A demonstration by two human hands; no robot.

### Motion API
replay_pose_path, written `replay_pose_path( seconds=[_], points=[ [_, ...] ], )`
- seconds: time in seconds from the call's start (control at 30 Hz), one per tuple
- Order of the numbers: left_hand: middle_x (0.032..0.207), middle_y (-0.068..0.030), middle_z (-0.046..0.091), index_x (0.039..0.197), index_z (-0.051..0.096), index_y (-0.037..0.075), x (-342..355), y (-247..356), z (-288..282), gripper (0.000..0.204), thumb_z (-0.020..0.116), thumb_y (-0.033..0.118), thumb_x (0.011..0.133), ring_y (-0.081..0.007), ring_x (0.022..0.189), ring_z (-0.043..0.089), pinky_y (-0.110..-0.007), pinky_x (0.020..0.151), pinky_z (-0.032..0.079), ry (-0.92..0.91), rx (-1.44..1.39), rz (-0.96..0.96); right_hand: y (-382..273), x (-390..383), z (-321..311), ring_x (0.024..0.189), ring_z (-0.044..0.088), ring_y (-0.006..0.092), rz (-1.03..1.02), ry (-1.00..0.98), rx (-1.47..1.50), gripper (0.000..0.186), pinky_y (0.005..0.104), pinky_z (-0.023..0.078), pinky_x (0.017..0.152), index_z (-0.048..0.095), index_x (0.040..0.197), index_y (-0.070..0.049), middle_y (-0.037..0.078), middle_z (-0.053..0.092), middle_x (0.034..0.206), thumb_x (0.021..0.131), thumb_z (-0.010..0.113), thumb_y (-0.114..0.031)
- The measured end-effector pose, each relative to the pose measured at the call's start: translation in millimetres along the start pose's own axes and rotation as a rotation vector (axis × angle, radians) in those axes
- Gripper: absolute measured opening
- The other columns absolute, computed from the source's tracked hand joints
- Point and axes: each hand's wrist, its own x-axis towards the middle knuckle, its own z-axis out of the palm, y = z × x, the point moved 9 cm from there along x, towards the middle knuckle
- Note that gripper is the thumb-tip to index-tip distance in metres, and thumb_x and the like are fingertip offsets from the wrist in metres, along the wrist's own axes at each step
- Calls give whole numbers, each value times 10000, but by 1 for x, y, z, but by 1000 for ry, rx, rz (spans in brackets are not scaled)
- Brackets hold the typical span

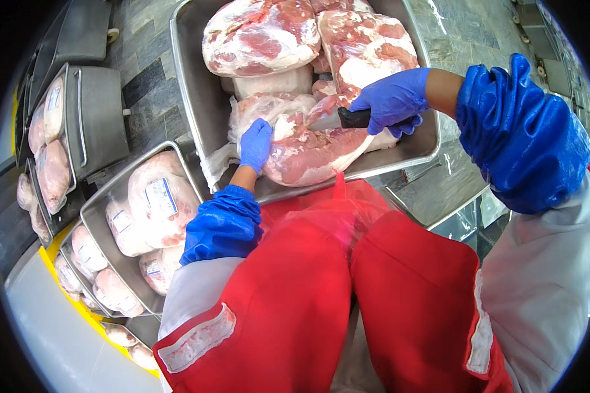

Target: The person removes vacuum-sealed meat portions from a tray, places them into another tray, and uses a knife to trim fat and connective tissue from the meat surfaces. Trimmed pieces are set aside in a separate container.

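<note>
A large pale pink piece of meat (321, 157) lies at the near end of a deep metal tub (182, 72). Clear plastic wrap (217, 167) bunches at its left and hangs over the tub's rim. My left hand (255, 144), in a blue glove, is closed on the meat's left edge; its fingertips are partly hidden. In my gloved right hand (393, 101) is a knife (354, 118), gripped by its black handle. The blade points left against the top of the meat, its tip apparently sunk in or hidden by it.
More big cuts of meat (262, 39) fill the tub's far part. To the left stand metal tubs (118, 262) of bagged, labelled meat (157, 196), beside a yellow-edged surface (65, 291). Grey tiled floor (147, 33) surrounds the tub. A red apron (295, 281) covers my front.
</note>
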Motion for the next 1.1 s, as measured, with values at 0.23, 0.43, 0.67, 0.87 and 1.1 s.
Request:
replay_pose_path(
  seconds=[0.23,0.43,0.67,0.87,1.1],
  points=[
    [641,-75,489,753,518,13,-6,-12,7,142,502,150,787,-103,623,430,-284,609,401,16,-290,-29,10,12,34,620,589,328,-153,364,-192,499,411,462,566,355,1255,-131,194,581,728,784,519,-141],
    [638,-123,528,746,514,31,-8,13,8,124,511,153,768,-209,573,494,-324,590,419,-28,-131,51,37,8,86,706,562,406,-154,564,69,635,457,446,598,189,1337,-154,248,571,802,789,510,-139],
    [657,-119,548,742,519,52,-15,63,21,111,539,157,712,-253,597,541,-330,579,430,-132,135,40,86,33,158,668,561,395,-67,697,206,645,467,441,574,106,1357,-194,248,567,775,833,481,-190],
    [698,-46,554,752,519,36,-17,43,17,70,536,48,685,-124,611,515,-258,597,430,-105,-255,85,46,-34,73,628,565,368,4,434,-171,614,440,444,541,211,1331,-179,196,569,716,791,496,-122],
    [750,-35,565,784,521,21,-19,34,17,99,519,-4,688,-106,728,541,-236,668,432,-110,-440,98,-10,-16,25,559,552,316,-166,483,-676,597,411,419,475,269,1275,-58,151,539,629,724,497,-35]
  ],
)
